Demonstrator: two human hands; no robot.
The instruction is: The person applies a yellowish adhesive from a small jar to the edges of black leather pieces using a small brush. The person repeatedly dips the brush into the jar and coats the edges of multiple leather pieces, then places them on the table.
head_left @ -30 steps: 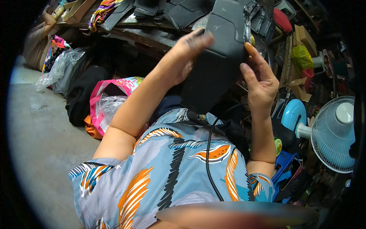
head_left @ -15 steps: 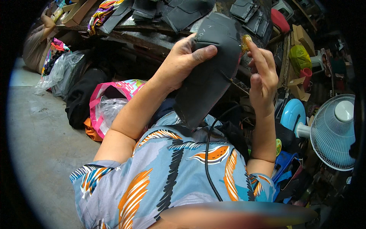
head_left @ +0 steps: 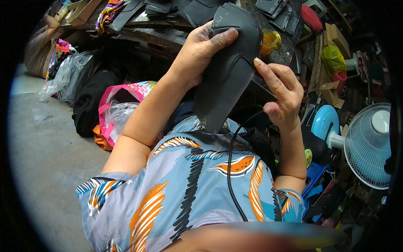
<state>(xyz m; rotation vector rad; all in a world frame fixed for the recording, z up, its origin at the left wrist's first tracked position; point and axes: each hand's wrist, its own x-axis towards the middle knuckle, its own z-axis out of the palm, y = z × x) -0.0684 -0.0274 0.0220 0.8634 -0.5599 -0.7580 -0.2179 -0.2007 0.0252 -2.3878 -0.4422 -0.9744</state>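
Observation:
My left hand grips a stack of flat black leather-like pieces, thumb on top and fingers hidden underneath. The top piece has a curved line of stitching and a reddish line along its right edge. My right hand holds nothing; its index finger stretches out, a yellowish smear on the tip, which touches that right edge. Its thumb stands apart from the fingers. Just beyond the pieces, a jar of amber, glue-like stuff stands on the dark workbench.
More black cut pieces lie on the bench. To the right are a white and blue fan and a yellow bag. Pink-edged bag and clear plastic bag sit at left. A black cable hangs before me.
My right hand has moved down and left from the jar's position to the pieces' edge, its index finger now touching it. The pieces have tilted slightly and shifted left.

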